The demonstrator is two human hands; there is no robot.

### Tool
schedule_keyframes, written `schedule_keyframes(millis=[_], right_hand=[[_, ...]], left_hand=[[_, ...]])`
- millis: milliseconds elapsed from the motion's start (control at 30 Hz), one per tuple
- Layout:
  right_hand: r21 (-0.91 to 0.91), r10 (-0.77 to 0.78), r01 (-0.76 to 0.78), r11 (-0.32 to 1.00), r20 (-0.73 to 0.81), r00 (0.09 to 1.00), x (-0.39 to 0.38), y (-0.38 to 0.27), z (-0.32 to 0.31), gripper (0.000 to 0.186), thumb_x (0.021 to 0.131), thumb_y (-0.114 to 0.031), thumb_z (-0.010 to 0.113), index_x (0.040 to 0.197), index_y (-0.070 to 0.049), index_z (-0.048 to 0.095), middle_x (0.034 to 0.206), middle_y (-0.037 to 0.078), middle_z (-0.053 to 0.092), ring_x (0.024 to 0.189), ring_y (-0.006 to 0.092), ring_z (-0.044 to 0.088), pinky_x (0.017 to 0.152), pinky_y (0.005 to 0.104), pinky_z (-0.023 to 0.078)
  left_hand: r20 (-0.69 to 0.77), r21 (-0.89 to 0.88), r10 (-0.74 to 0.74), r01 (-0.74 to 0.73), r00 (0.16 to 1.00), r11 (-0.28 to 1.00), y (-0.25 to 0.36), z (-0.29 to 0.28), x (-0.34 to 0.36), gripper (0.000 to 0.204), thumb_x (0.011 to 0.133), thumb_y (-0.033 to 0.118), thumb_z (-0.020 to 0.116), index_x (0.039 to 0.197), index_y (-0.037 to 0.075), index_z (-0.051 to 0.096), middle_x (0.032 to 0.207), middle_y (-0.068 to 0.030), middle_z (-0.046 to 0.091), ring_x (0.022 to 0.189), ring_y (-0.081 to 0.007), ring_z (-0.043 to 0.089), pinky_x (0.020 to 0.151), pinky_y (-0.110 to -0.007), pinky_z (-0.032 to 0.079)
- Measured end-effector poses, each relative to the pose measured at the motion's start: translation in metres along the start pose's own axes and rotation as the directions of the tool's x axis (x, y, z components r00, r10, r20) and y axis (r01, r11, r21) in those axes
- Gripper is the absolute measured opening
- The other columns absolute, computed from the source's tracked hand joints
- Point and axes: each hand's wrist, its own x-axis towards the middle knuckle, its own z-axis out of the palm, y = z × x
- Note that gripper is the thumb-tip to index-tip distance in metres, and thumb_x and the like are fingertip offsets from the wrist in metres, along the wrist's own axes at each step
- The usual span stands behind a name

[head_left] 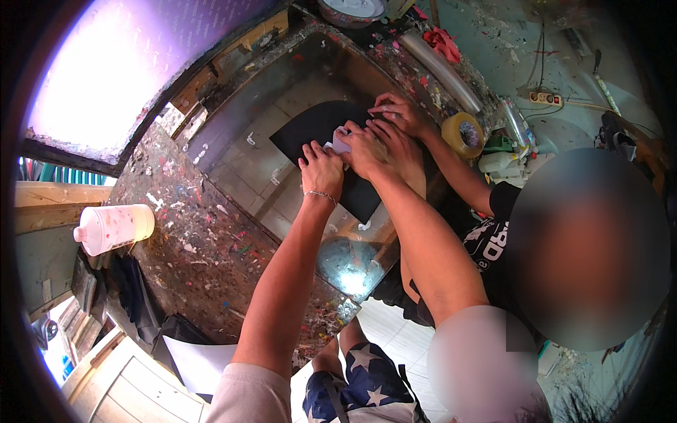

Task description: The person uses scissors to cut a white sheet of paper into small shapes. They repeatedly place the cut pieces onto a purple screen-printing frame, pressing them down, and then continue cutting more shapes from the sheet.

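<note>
On the paint-spattered desk [211,240], mid-scene, my left hand [322,171] presses flat, fingers together, on a black sheet [310,127]. My right hand [363,148] pinches a small white card [341,141]. The sheet's long axis runs far-left to near-right. A co-worker's hands [396,120] crowd in; a nudge could skew the sheet.

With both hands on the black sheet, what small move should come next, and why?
Probably slide the small white piece further along the black sheet. The right hand grips it, the left hand presses the sheet flat, and another person's hands steady the far side.
</note>
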Motion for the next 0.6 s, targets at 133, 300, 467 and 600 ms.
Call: schedule_keyframes(millis=[133,300,467,600], right_hand=[[0.074,0.027,-0.029,0.997,0.019,0.999,-0.0006,-0.0082,-0.0046,0.044,0.076,-0.016,0.072,0.119,-0.012,0.063,0.122,0.006,0.055,0.107,0.0309,0.057,0.098,0.04,0.041],[0.035,0.016,-0.016,0.999,0.012,1.0,-0.0002,-0.0015,-0.0007,0.049,0.074,-0.015,0.075,0.121,-0.016,0.061,0.127,0.003,0.052,0.112,0.0309,0.055,0.096,0.0411,0.046],[0.059,0.019,-0.02,0.998,0.014,1.0,-0.0017,-0.0053,-0.0045,0.048,0.075,-0.014,0.072,0.122,-0.013,0.062,0.126,0.006,0.054,0.109,0.0341,0.056,0.099,0.0405,0.042],[0.038,0.012,-0.012,0.999,0.012,1.0,-0.0009,-0.0036,-0.0033,0.047,0.076,-0.015,0.072,0.121,-0.013,0.062,0.126,0.006,0.054,0.109,0.0338,0.056,0.1,0.0411,0.041]], left_hand=[[-0.019,0.007,-0.007,0.007,1.0,1.0,-0.0058,0.0057,0.0005,0.035,0.092,0.015,0.046,0.115,-0.009,0.056,0.13,-0.0298,0.046,0.126,-0.0445,0.043,0.098,-0.056,0.043],[-0.036,0.004,0.002,-0.002,0.999,1.0,-0.0034,0.0079,0.0014,0.035,0.092,0.015,0.046,0.115,-0.01,0.056,0.131,-0.0308,0.046,0.126,-0.0452,0.042,0.098,-0.057,0.042],[-0.016,-0.004,0.001,-0.001,1.0,1.0,-0.0042,0.0055,0.0005,0.035,0.092,0.015,0.046,0.115,-0.01,0.056,0.131,-0.0311,0.046,0.126,-0.0454,0.043,0.098,-0.057,0.042],[-0.024,0.0,0.003,-0.003,1.0,1.0,-0.0026,0.0047,0.0004,0.034,0.092,0.014,0.047,0.114,-0.01,0.056,0.131,-0.0307,0.046,0.126,-0.0451,0.043,0.098,-0.057,0.043]])
